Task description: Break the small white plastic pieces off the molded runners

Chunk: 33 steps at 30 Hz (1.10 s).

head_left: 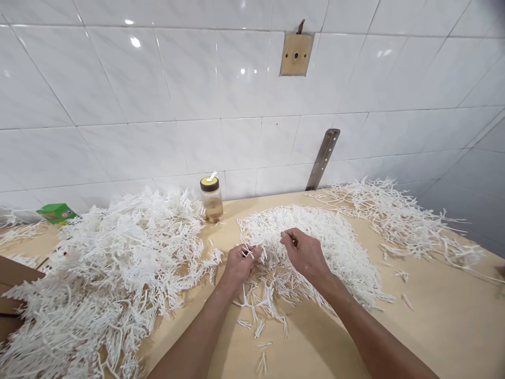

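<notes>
Left fingers (248,253) pinching white plastic pieces (252,248), right fingers (290,239) curled, grip unclear, no legible writing

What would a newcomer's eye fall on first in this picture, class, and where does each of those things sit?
First, the big heap of white branched plastic pieces covering the left of the pale wooden table, with a flatter pile of white plastic sticks at the centre. Over that pile the left hand pinches a few white pieces and the right hand is curled beside it. Behind, a clear jar with a yellow lid stands against the white tiled wall.
</notes>
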### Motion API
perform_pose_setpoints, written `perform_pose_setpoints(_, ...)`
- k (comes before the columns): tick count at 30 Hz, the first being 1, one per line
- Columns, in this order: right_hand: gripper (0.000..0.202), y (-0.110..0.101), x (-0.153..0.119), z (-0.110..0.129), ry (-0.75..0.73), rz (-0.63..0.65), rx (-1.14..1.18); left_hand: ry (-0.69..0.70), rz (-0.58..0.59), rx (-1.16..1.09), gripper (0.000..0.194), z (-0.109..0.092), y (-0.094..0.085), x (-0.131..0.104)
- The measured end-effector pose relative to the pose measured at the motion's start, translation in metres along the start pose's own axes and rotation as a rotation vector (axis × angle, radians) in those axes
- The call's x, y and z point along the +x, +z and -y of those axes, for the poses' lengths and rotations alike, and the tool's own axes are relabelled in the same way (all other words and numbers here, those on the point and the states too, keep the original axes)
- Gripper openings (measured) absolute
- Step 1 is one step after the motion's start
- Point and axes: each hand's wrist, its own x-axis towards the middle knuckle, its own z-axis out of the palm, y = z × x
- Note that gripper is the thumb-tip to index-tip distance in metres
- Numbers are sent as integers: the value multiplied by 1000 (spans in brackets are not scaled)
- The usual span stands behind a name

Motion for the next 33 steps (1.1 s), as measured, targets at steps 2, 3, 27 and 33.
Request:
perform_pose_setpoints(2,31,-2,-2,5,-3,35,23,18,-19,25,45,-2,1,-1)
perform_pose_setpoints(3,32,-2,-4,8,-6,54,39,18,-32,37,44,-2,1,-1)
perform_pose_setpoints(27,14,13,-19,29,290,366,396,176,-199,239,28,20,3,6)
perform_pose_setpoints(33,10,19,-21,27,246,319,286,192,-195,281,24,20,5,5)
